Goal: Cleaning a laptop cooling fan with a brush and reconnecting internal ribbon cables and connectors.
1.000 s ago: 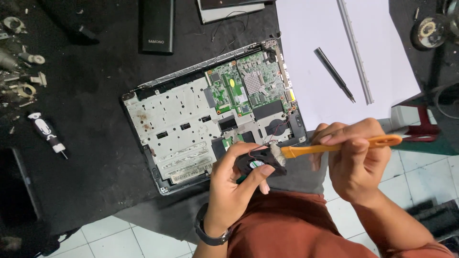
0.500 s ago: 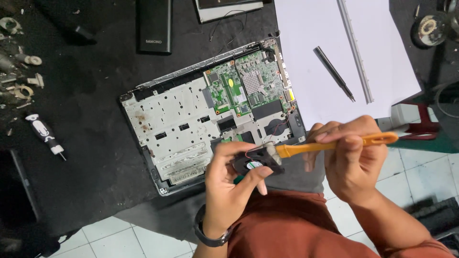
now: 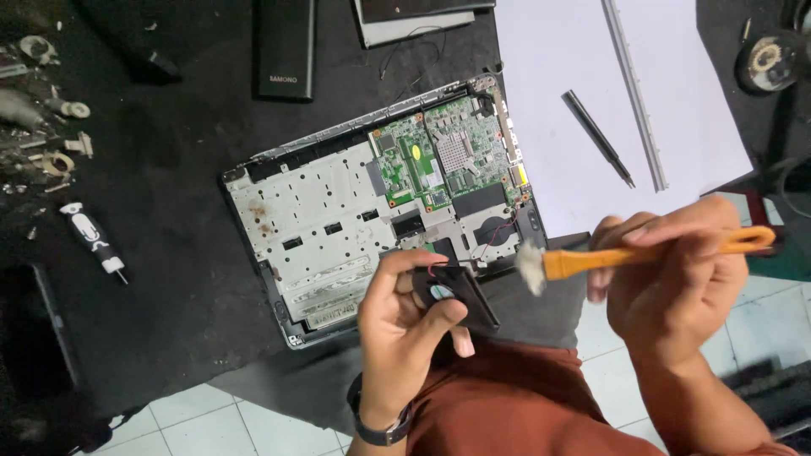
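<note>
An opened laptop base (image 3: 321,228) lies on the black mat, its green circuit board (image 3: 448,160) exposed at the upper right. My left hand (image 3: 405,338) holds a small black cooling fan (image 3: 456,295) over the laptop's near edge; thin red wires run from the fan to the board. My right hand (image 3: 676,287) grips an orange-handled brush (image 3: 642,253), its white bristles just right of the fan and clear of it.
A white sheet (image 3: 591,101) at the upper right carries a black pen-like tool (image 3: 598,137) and a long metal strip (image 3: 634,93). A black rectangular block (image 3: 285,49) lies at the top. Small parts (image 3: 46,127) and a short screwdriver (image 3: 95,241) sit at left.
The brush has pulled away to the right, off the fan. My left hand has tilted the fan slightly. The view has shifted a little.
</note>
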